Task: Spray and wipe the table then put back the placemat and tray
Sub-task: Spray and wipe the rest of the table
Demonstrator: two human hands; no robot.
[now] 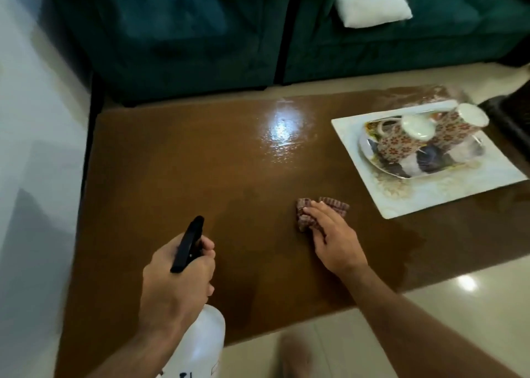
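- cloth (321, 211) lies bunched under the fingers of the right hand (334, 240), near the middle of the table (172, 177); the fingers look fairly straight and press down on it rather than curl round it, and its long axis runs roughly across the table, left to right.
- left hand (176, 274) grips the neck of the spray bottle (200, 337), fingers curled round it just below the black trigger head (187, 244); the nozzle points away from the person, toward the table's far side and a little left of the cloth.
- placemat (430, 182) sits on the table's right end, to the right of the cloth and beyond it, near it but apart from it, so the right hand is plainly the nearer one to it.
- tray (415, 165) rests on the placemat with two patterned cups (401, 142) tilted on it.
- table top is brown and glossy; a bright wet-looking sheen shows toward its far edge, and a darker patch lies between the cloth and the table's near right edge.
- judgement: wiping is under way, and the stretch of table left of the cloth looks like the part not yet done.
- beyond the table's far edge stands a dark green sofa (172, 33) with a white cushion (370, 5); pale floor tiles (430, 306) lie along the near edge.
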